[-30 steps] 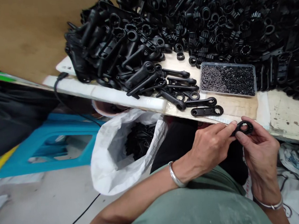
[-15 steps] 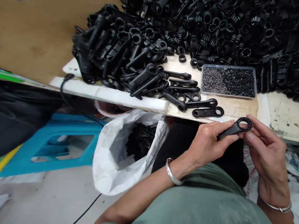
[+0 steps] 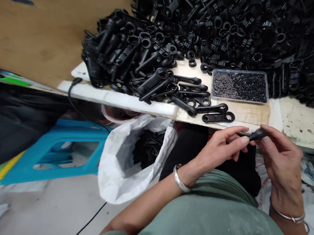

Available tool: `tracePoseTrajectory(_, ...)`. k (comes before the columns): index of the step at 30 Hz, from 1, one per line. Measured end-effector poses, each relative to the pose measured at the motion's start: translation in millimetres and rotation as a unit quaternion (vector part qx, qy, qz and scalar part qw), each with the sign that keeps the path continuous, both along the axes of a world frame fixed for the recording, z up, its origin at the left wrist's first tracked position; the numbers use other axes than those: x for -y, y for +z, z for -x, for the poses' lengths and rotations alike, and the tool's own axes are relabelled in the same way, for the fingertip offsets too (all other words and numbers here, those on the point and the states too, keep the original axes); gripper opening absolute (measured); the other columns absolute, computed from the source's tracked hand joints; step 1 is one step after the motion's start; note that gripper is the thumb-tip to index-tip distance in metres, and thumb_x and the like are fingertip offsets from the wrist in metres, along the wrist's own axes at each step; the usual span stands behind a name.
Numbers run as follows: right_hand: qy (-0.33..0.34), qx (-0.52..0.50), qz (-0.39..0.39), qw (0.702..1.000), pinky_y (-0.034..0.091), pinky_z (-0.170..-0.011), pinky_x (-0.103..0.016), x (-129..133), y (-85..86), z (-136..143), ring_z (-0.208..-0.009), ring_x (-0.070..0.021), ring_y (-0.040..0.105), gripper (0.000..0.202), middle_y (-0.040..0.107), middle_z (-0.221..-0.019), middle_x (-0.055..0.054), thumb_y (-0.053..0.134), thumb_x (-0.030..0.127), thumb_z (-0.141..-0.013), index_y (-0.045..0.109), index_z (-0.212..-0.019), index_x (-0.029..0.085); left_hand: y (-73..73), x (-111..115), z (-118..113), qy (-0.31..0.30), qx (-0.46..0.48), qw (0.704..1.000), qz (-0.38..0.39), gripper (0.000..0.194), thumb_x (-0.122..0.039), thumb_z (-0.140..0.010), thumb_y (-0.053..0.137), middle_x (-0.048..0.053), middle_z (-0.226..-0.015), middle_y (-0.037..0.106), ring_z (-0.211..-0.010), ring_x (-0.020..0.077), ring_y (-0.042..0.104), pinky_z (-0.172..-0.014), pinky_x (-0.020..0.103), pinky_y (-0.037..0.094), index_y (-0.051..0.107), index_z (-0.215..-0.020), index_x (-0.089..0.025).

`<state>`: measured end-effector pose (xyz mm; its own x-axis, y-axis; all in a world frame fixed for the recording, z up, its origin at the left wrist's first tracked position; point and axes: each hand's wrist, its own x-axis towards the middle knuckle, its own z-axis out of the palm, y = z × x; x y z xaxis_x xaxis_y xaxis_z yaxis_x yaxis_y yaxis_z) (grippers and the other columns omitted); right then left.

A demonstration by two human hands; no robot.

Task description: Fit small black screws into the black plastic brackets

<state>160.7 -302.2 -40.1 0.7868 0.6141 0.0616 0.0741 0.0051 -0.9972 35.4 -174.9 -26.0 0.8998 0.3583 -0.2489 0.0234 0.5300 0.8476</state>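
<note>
Part under examination: one black ring-ended part [image 3: 258,135], located right of centre in the lower half of the frame, held off the table [image 3: 302,122] just in front of its near edge. My right hand [image 3: 281,154] is closed to a pinch, thumb and fingers on the wide end. My left hand [image 3: 221,145] has its thumb closed over the narrower end, with fingers curled behind and the index finger stretched out above; how firmly it grips cannot be told.

Step in hand, in my judgement: turning the part between both hands to check or adjust it. The next move appears to call for a steady right pinch, so that my left fingers can shift without a drop.

Change noted against half a second ago: the ring then faced up with its opening visible; the part now lies edge-on, its opening out of sight. My left index finger has lifted clear. Two similar parts [image 3: 213,118] at the table's edge, centre right, and the clear box [image 3: 239,100] above them remain as found.
</note>
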Motion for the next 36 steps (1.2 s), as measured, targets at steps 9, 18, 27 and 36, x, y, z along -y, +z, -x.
tracePoseTrajectory(9,-0.003,-0.039,-0.013,0.999,0.059,-0.062,-0.027,-3.6,3.8,5.4,-0.064,-0.0136,0.068,0.025,0.076,-0.085,-0.003,0.080,0.028,-0.077,0.078,-0.102,0.026,-1.8,2.5,1.0,0.013,0.017,0.999,0.033,0.041,-0.045,-0.076,0.077,0.002,-0.078,0.064,-0.063,0.0065,0.049,-0.053,0.018,0.034,0.076,-0.106,-0.016)
tracePoseTrajectory(18,0.011,-0.062,0.006,0.998,0.061,-0.059,-0.030,-5.5,5.1,11.5,-0.059,-0.0147,0.069,0.028,0.076,-0.085,-0.003,0.079,0.037,-0.079,0.077,-0.104,0.025,-9.6,3.9,2.1,0.045,0.042,0.997,-0.040,0.027,-0.036,-0.085,0.070,0.005,-0.086,0.068,-0.069,0.0095,0.056,-0.058,0.020,0.044,0.076,-0.104,-0.017)
tracePoseTrajectory(27,-0.120,0.196,0.133,0.964,0.055,-0.096,-0.045,-7.6,0.7,27.0,-0.093,-0.0236,0.071,0.044,0.074,-0.112,-0.008,0.076,0.043,-0.080,0.073,-0.118,0.021,-14.9,12.0,-3.7,0.170,0.068,0.858,-0.479,0.022,-0.023,-0.097,0.056,0.009,-0.109,0.074,-0.101,0.0183,0.069,-0.092,0.033,0.056,0.071,-0.110,-0.015)
tracePoseTrajectory(36,-0.139,0.109,0.139,0.974,0.055,-0.097,-0.049,-5.3,-9.0,30.5,-0.095,-0.0272,0.072,0.053,0.074,-0.113,-0.011,0.077,0.047,-0.077,0.072,-0.120,0.018,-21.7,15.8,-2.9,0.217,0.066,0.727,-0.648,0.030,-0.014,-0.099,0.040,0.013,-0.108,0.074,-0.095,0.0193,0.069,-0.085,0.036,0.059,0.066,-0.113,-0.011)
